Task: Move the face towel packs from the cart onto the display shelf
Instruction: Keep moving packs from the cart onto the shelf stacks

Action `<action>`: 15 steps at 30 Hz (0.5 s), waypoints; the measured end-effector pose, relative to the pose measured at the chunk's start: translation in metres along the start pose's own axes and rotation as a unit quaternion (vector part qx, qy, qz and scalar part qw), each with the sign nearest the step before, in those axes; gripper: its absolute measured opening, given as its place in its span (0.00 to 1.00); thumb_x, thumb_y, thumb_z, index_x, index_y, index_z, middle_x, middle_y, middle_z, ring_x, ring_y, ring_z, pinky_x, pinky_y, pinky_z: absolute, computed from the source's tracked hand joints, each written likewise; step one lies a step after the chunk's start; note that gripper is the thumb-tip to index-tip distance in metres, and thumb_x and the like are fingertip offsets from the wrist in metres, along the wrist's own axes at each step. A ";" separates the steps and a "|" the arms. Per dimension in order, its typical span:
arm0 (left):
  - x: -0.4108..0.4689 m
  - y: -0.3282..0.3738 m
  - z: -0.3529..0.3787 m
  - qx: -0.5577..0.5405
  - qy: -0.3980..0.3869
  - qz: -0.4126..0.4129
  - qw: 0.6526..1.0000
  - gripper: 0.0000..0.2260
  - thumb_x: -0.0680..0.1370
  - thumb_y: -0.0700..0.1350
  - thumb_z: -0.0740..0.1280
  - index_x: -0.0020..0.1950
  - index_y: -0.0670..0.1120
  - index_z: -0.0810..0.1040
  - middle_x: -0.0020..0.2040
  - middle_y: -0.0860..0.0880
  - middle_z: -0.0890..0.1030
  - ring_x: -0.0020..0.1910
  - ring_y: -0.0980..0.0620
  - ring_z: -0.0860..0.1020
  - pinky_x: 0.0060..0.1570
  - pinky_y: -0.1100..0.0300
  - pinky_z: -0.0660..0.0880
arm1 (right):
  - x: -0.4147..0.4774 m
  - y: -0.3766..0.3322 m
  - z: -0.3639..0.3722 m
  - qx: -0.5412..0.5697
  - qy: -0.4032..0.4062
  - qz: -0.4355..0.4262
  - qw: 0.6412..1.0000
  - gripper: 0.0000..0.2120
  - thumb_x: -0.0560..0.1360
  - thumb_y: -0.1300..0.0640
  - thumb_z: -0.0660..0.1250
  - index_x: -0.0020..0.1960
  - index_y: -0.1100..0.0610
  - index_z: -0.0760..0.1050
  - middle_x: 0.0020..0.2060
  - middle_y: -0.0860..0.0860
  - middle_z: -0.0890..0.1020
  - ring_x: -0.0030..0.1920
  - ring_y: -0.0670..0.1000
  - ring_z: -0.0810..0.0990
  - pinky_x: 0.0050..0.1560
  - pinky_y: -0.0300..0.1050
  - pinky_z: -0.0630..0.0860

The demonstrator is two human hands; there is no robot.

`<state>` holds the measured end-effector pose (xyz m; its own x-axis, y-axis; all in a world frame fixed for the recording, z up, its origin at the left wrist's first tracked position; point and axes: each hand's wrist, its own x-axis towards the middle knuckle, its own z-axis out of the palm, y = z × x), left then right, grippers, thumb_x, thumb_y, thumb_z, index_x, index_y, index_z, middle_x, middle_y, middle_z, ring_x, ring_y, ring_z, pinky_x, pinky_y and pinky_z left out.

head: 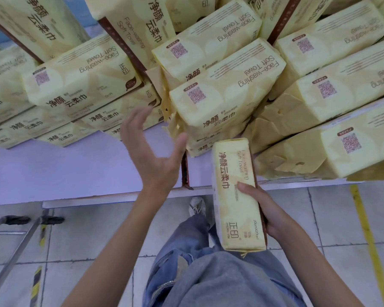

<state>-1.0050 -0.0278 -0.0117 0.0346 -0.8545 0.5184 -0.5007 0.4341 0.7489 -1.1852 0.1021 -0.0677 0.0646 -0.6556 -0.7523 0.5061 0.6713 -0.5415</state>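
Blue jeans lowest in view, over tiled floor. Just above, held in the right hand: one yellow face towel pack, thumb on its printed face, fingers curled round the far side, its far end over the front edge of the display shelf. Printed "净颜云柔巾", "Face-washing Soft Towel", "正印 ZHENG YIN", "20cm×20cm". Raised over the shelf, left hand, fingers spread wide, holding nothing. Behind, stacked packs bearing the same wording plus QR codes.
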 end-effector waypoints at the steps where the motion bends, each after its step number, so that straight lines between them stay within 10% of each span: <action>1: -0.012 0.000 -0.004 -0.020 0.016 -0.062 0.998 0.25 0.73 0.57 0.68 0.63 0.45 0.68 0.60 0.46 0.71 0.58 0.46 0.72 0.57 0.49 0.71 | 0.000 -0.002 -0.001 -0.046 -0.002 -0.012 0.999 0.23 0.65 0.50 0.72 0.58 0.54 0.75 0.50 0.55 0.85 0.47 0.55 0.84 0.39 0.45 0.80; 4: -0.033 -0.007 -0.011 -0.053 -0.075 -0.315 0.944 0.28 0.69 0.63 0.67 0.63 0.51 0.67 0.61 0.51 0.71 0.58 0.52 0.72 0.54 0.61 0.70 | 0.004 -0.007 -0.002 -0.185 0.004 -0.013 0.983 0.32 0.60 0.49 0.79 0.61 0.50 0.71 0.51 0.50 0.84 0.48 0.51 0.84 0.44 0.46 0.80; 8: -0.034 -0.032 -0.013 -0.122 -0.293 -0.636 0.703 0.30 0.65 0.71 0.64 0.58 0.52 0.74 0.60 0.46 0.77 0.57 0.45 0.77 0.56 0.45 0.75 | 0.015 -0.018 0.003 -0.374 -0.032 0.001 0.927 0.35 0.55 0.43 0.79 0.59 0.41 0.68 0.51 0.43 0.82 0.48 0.45 0.83 0.52 0.48 0.79; 11: -0.032 -0.043 -0.010 -0.180 -0.371 -0.688 0.597 0.26 0.62 0.69 0.68 0.48 0.50 0.81 0.49 0.43 0.84 0.49 0.43 0.83 0.50 0.43 0.79 | 0.026 -0.026 0.014 -0.483 -0.075 0.015 0.872 0.39 0.57 0.40 0.78 0.64 0.43 0.66 0.52 0.42 0.80 0.49 0.44 0.81 0.50 0.43 0.78; 15: -0.038 -0.049 -0.009 -0.152 -0.413 -0.699 0.563 0.14 0.67 0.56 0.73 0.45 0.48 0.80 0.40 0.45 0.85 0.37 0.47 0.84 0.37 0.49 0.80 | 0.039 -0.035 0.029 -0.589 -0.097 0.016 0.802 0.37 0.57 0.36 0.75 0.62 0.41 0.65 0.52 0.41 0.78 0.49 0.41 0.78 0.48 0.40 0.74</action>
<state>-0.9744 -0.0142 -0.0641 -0.2661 -0.2082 -0.9412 -0.3068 -0.9073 0.2875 -1.1757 0.0429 -0.0676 0.2522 -0.5962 -0.7622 -0.6544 0.4752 -0.5882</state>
